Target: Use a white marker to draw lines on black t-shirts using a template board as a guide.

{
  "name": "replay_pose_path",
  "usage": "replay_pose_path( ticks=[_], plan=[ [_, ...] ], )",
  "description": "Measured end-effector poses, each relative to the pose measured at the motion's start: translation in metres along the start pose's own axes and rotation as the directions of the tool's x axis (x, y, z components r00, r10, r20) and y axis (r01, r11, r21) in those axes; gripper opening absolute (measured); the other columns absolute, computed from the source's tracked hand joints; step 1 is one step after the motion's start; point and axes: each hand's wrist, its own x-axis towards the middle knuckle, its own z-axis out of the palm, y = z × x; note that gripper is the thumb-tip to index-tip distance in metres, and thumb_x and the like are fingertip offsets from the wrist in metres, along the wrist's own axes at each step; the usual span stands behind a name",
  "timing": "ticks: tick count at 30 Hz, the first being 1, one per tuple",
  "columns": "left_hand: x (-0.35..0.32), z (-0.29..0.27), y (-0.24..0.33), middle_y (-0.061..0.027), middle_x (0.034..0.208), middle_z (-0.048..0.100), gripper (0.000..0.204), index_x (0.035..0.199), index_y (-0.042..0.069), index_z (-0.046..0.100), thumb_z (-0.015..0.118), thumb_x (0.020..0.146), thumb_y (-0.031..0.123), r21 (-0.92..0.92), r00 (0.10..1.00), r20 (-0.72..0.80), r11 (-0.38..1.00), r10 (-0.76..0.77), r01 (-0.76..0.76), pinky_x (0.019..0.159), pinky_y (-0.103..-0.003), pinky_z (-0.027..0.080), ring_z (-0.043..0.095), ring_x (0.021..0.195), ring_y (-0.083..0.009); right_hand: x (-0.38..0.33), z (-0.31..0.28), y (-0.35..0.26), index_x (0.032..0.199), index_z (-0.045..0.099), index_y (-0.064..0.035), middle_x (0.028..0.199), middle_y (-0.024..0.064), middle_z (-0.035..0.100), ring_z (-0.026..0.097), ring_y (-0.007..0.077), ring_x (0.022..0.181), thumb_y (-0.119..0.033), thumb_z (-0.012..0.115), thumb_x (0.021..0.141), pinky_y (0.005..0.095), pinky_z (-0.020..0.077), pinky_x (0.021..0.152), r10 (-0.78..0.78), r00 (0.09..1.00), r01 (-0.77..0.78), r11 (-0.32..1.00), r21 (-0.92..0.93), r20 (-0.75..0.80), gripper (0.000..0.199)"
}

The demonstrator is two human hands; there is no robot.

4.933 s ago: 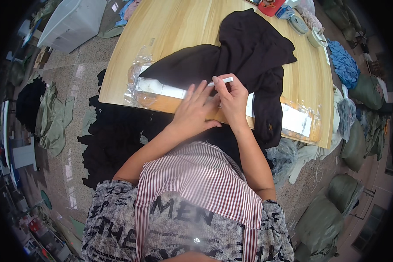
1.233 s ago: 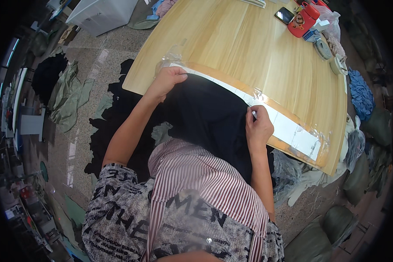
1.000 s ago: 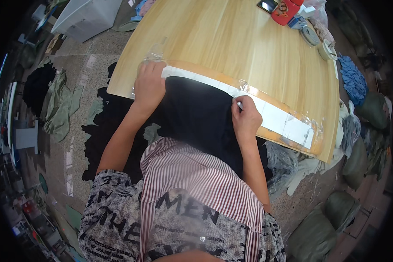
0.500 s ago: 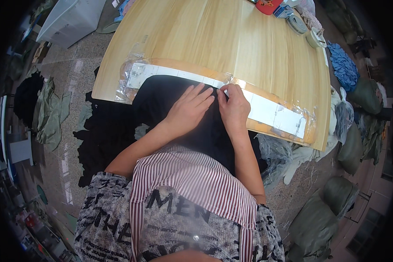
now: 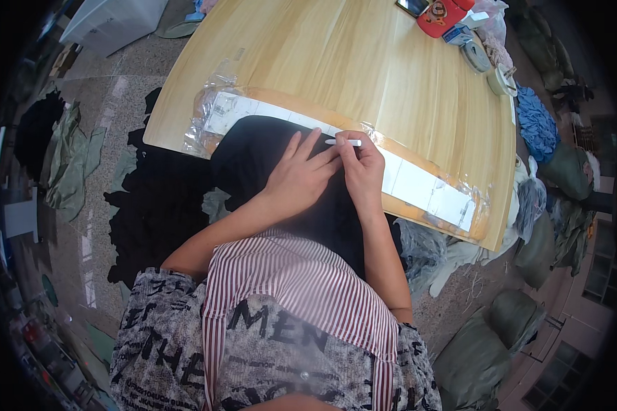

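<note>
A black piece of cloth [image 5: 247, 154] lies over the near edge of the wooden table and hangs down toward my lap. My left hand [image 5: 296, 177] rests flat on it, fingers spread toward the cloth's far edge. Just to the right, my right hand [image 5: 365, 171] pinches a slim white pen [image 5: 354, 143] between thumb and fingers. The pen lies nearly level, its tip pointing left over the cloth beside my left fingertips. Under the cloth runs a white marked strip [image 5: 418, 183], taped along the table edge; its middle is partly hidden by the cloth and my hands.
The wooden table [image 5: 322, 61] stretches away ahead. At its far right are a red case [image 5: 440, 19], a round tin [image 5: 476, 57] and a white tub [image 5: 501, 81]. Dark cloth [image 5: 157, 212] heaps at the left; plastic bags [image 5: 421, 253] lie below the right edge.
The white pen, mostly hidden in my right fingers before, now shows lying sideways. My left fingers have spread slightly, and the whole view has shifted a little.
</note>
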Motion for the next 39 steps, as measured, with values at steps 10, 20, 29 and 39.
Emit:
replay_pose_path(
  ticks=[10,20,29,39],
  plan=[
    [-0.004,0.001,-0.004,-0.0045,0.127,0.055,0.035,0.115,0.01,0.062,0.059,0.08,0.01,0.008,0.999,0.007,0.999,0.039,-0.039,0.104,-0.06,0.029,0.037,0.13,-0.0386,0.009,0.007,-0.02,0.091,0.065,-0.0047,0.074,0.0127,0.065,0.063,0.0203,0.062,-0.017,0.064,0.086,0.0308,0.0484,0.058,-0.141,0.989,0.138,0.791,-0.596,0.042,0.014],
    [-0.005,0.011,-0.007,-0.0185,0.116,0.059,0.032,0.107,-0.002,0.063,0.057,0.08,0.014,-0.06,0.995,-0.054,0.995,0.079,-0.082,0.109,-0.056,0.021,0.043,0.124,-0.0363,0.021,0.043,-0.02,0.1,0.064,-0.003,0.077,0.0042,0.065,0.056,0.0078,0.063,-0.012,0.064,0.087,0.0237,0.0462,0.061,-0.127,0.96,0.2,0.936,-0.291,0.252,0.015],
    [-0.008,0.006,-0.015,-0.0192,0.117,0.057,0.039,0.118,-0.001,0.055,0.056,0.082,0.013,-0.16,0.998,-0.062,0.987,0.011,-0.021,0.108,-0.055,0.023,0.046,0.12,-0.0371,0.024,0.062,-0.038,0.095,0.064,-0.0077,0.082,0.0179,0.066,0.064,0.0346,0.076,-0.021,0.063,0.085,0.0386,0.0496,0.068,-0.151,0.95,0.267,0.845,-0.464,0.273,0.016],
    [0.004,0.01,-0.033,-0.0222,0.124,0.049,0.041,0.118,-0.004,0.051,0.059,0.079,0.003,-0.073,0.991,-0.136,0.997,0.005,-0.015,0.106,-0.046,0.033,0.042,0.124,-0.0408,0.023,0.004,-0.031,0.086,0.057,-0.0017,0.076,0.0099,0.061,0.061,0.0175,0.066,-0.024,0.051,0.093,0.0307,0.0538,0.059,0.195,0.971,-0.24,0.828,0.507,0.141,0.024]
  ],
)
